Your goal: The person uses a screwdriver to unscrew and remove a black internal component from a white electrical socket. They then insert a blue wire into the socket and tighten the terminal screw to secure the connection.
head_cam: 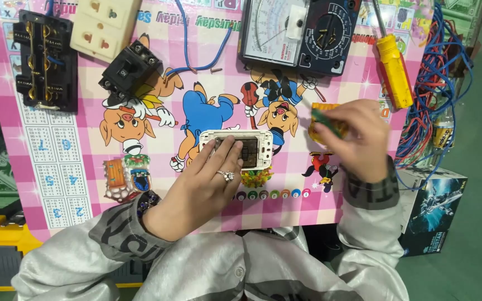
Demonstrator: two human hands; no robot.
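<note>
A glossy printed plastic sheet (157, 150) covers the table, the switch plate (263, 146) is smooth cream plastic, the screwdriver handle (394, 72) shiny yellow plastic, and the sleeves (85, 251) satiny grey cloth.

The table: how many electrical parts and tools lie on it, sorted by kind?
Sockets and switch plates: 3, cream socket, black plate, white plate under the left hand
Breaker: 1
Meter: 1
Screwdrivers: 2, yellow screwdriver, green screwdriver in the right hand
Wire bundle: 1
Total: 8
</note>
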